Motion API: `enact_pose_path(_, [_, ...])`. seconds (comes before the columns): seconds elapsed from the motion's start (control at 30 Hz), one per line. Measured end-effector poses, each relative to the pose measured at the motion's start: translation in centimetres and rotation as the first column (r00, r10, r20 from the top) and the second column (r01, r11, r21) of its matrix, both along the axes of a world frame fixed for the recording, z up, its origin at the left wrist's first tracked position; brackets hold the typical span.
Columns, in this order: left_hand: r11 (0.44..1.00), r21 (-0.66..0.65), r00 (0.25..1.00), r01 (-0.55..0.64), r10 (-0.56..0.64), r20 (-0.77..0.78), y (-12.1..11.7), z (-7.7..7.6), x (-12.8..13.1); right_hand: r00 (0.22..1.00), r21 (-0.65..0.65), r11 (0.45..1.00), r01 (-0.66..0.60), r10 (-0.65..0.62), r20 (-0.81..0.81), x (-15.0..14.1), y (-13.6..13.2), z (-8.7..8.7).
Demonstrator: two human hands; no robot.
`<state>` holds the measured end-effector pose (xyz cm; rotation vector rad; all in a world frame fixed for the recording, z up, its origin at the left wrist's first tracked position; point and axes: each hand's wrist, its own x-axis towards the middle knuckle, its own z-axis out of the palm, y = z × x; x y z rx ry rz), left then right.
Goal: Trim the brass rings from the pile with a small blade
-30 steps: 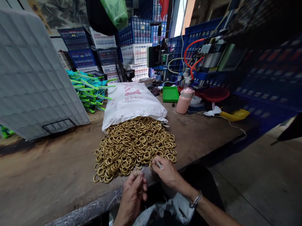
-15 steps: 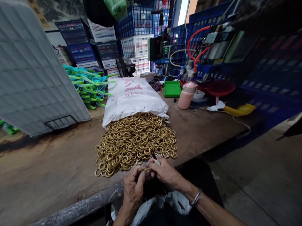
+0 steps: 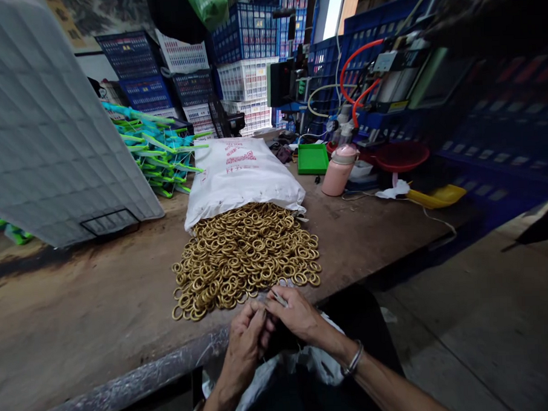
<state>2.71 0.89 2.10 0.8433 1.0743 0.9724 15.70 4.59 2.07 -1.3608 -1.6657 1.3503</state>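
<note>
Just in front of a heap of brass-coloured rings (image 3: 244, 255), my two hands meet at the fingertips over the table's front edge. My left hand (image 3: 247, 334) is closed in a pinch. Its fingers hide most of what they hold, a ring that showed between the hands half a second ago. Closed too, my right hand (image 3: 299, 313) keeps a slim pale tool (image 3: 279, 298) between thumb and fingers; its exact kind is unclear. The rings spill from the mouth of a white woven sack (image 3: 243, 176) with red print. Below my hands, pale sheeting (image 3: 317, 364) lies over my lap.
A grey-white ribbed panel (image 3: 48, 130) stands at left, with green and turquoise plastic pieces (image 3: 156, 150) behind it. Toward the back right are a green tray (image 3: 312, 159), a pink bottle (image 3: 340, 172), a red dish (image 3: 401, 156) and a yellow scoop (image 3: 437, 196). Stacked crates (image 3: 248, 79) fill the back.
My hands have come together from apart, my right hand moving left from the heap's edge. A ring showed between them half a second ago. The tool's dark end no longer sticks up.
</note>
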Motion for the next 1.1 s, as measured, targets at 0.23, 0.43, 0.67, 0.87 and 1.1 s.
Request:
enact_pose_path(0.23, [1.0, -0.016, 0.998, 0.01, -0.009, 0.07, -0.3, -0.4, -0.1, 1.0, 0.006, 1.0, 0.003, -0.003, 0.02, 0.3, 0.2, 0.4])
enact_pose_path(0.43, [0.997, -0.052, 0.999, -0.051, 0.051, 0.008, 0.0, -0.7, -0.1, 0.903, 0.224, 0.966, -0.126, 0.019, 0.428, 0.6, -0.8, -0.5])
enact_pose_path(0.67, [0.999, -0.015, 0.996, -0.041, 0.04, -0.083, -0.4, -0.6, -0.5, 0.759, 0.195, 0.938, -0.286, 0.098, 0.644, 0.5, -1.4, 0.1])
enact_pose_path(0.87, [0.996, -0.084, 0.99, 0.01, 0.002, 0.141, -1.6, 0.1, -1.0, 0.696, 0.308, 0.938, -0.161, -0.113, 0.709, 1.8, 0.5, -0.6])
enact_pose_path(1.1, [0.993, -0.121, 0.956, -0.014, 0.049, 0.291, -1.0, -0.8, -1.0, 0.727, 0.405, 0.914, -0.004, -0.276, 0.629, 0.2, 2.4, -0.6])
